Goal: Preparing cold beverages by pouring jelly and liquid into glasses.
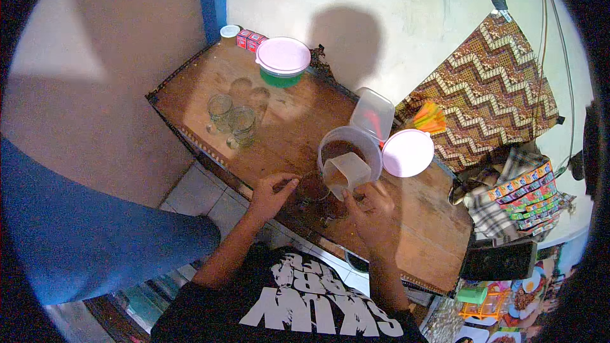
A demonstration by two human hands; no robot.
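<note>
My right hand (374, 207) grips the lower edge of a translucent square plastic container (350, 171), tilted over a round clear plastic tub (376, 140). The tub has brown contents. Beside it, my left hand (274, 195) is at the near table edge, fingers curled near the rim of a clear round vessel (315, 197), whose outline is faint; whether the fingers touch it I cannot tell. Two glass jars (220, 105) stand to the left on the wooden table. A round white lid (408, 152) lies right of the tub.
Behind the tub leans a clear rectangular container (374, 112) with something red. A pink-lidded bowl (283, 57), red boxes (251, 40) and a small white-lidded jar (230, 33) stand at the back. Sachet strips (529, 200) hang at right. The near table edge (228, 178) borders tiled floor.
</note>
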